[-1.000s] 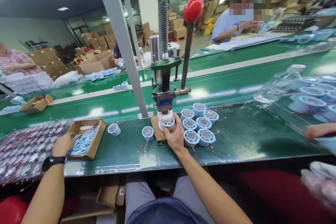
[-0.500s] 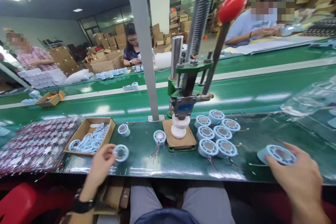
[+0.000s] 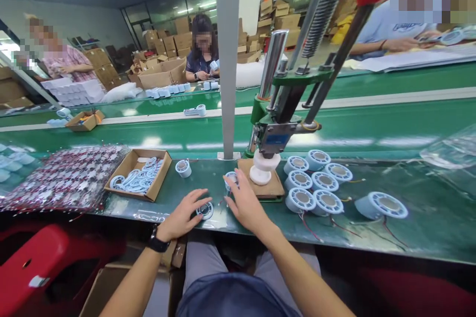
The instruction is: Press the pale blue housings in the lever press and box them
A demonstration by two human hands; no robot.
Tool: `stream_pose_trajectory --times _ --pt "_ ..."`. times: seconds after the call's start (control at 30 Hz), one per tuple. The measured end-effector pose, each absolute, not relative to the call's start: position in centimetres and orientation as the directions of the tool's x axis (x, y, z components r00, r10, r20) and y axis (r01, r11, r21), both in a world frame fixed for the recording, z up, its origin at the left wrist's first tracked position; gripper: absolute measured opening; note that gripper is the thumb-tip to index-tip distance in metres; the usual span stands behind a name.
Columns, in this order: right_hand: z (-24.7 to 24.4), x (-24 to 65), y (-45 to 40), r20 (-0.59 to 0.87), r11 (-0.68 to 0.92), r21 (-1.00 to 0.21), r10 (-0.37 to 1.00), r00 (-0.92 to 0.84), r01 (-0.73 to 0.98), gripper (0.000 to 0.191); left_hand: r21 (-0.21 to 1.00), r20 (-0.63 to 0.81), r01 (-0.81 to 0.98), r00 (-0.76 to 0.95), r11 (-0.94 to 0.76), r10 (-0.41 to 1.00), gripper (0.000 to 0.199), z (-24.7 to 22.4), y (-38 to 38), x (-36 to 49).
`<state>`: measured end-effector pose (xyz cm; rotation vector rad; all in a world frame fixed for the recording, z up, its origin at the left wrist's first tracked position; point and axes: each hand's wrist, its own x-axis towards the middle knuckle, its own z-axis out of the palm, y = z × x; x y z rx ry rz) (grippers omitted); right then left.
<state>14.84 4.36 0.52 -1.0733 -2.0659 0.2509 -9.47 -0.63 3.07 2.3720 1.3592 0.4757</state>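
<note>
My left hand holds a light-blue ring by its edge, between thumb and fingers, low over the front of the green table. My right hand is beside it, fingers apart, at a small light-blue round housing that it partly covers. Just right of that hand stands a hand press with a red-knobbed lever and white round pads above a brown board. Another small round housing stands farther left.
Several light-blue round housings with wires are grouped right of the press; one sits apart. A cardboard box of blue rings and a mat of wired parts lie left. A grey post rises behind. People work across the conveyor.
My right hand has let go of the housing at the far right and moved left to the small housing near the press. My left hand has carried the ring rightward.
</note>
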Motion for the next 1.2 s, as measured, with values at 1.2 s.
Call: stream_pose_trajectory --times 1.2 --pt "-4.1 14.4 1.0 0.454 0.461 -0.819 0.885 -0.106 0.341 0.078 0.82 0.193 0.568 -0.155 -0.073 0.969 0.077 1.2 -0.6 2.2"
